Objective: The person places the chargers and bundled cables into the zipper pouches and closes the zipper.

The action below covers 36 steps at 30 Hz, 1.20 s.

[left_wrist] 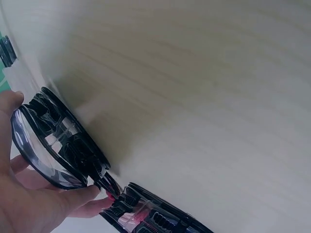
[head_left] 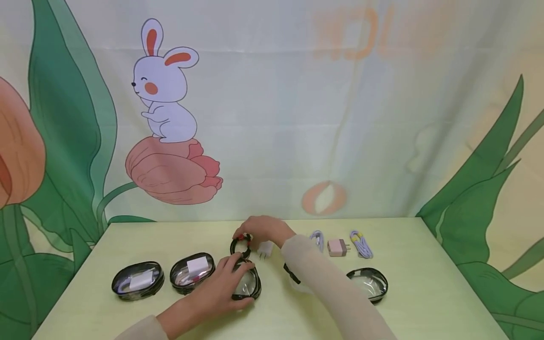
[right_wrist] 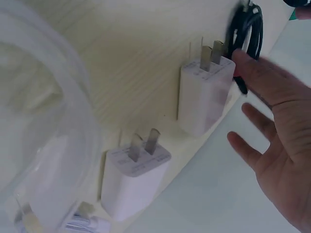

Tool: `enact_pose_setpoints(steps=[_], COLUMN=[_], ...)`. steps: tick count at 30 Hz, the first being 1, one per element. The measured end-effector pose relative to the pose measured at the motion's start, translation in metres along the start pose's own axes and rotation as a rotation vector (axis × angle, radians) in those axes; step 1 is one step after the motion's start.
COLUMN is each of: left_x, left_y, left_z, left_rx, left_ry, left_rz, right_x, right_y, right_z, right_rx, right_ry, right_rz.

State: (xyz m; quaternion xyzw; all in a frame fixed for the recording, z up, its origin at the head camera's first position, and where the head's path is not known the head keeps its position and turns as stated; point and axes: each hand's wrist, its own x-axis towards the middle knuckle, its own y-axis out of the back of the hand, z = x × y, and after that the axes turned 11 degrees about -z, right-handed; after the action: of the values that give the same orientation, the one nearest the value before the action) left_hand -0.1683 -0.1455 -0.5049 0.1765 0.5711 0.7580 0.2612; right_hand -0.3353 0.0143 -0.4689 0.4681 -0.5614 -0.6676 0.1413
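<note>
At the back, a printed backdrop; below, a pale table. Next in size, five cases. Packed, by the look of it: left case and second case, each with a white block and some cord visible inside. Apparently unpacked: middle case and right case, no contents clearly visible. Fifth case, largely behind the right sleeve: contents impossible to tell.

Across the middle case, left hand, fingers bent around far and near edges in a wide hold.

Outside the cases, so seemingly left to pack: white charger, twin charger beside it in the right wrist view, pink charger; then white cable, lilac cable and black cable, just beyond the middle case. On the black cable, right hand, apparently in a narrow fingertip pinch, other fingers loosely apart.
</note>
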Motion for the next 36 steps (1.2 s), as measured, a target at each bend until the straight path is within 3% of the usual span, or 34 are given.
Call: enact_pose_setpoints(steps=[2, 4, 8, 19, 25, 36], left_x=[0.0, 0.0, -0.001, -0.001, -0.002, -0.002], left_y=[0.0, 0.0, 0.0, -0.001, 0.0, 0.0], left_z=[0.0, -0.001, -0.002, -0.001, -0.003, -0.002], left_rx=[0.001, 0.007, 0.035, 0.041, 0.051, 0.049], left_ry=[0.0, 0.0, -0.007, -0.037, -0.047, -0.047], left_rz=[0.0, 0.0, 0.005, -0.017, -0.01, 0.012], right_x=[0.001, 0.002, 0.004, 0.007, 0.01, 0.004], right_y=[-0.004, -0.007, -0.014, -0.026, -0.028, -0.024], right_z=[0.001, 0.003, 0.007, 0.013, 0.019, 0.019], right_rx=[0.023, 0.062, 0.163, 0.241, 0.214, 0.164], right_ry=[-0.07, -0.091, -0.05, -0.049, 0.001, 0.024], right_rz=[0.017, 0.019, 0.011, 0.02, 0.101, 0.206])
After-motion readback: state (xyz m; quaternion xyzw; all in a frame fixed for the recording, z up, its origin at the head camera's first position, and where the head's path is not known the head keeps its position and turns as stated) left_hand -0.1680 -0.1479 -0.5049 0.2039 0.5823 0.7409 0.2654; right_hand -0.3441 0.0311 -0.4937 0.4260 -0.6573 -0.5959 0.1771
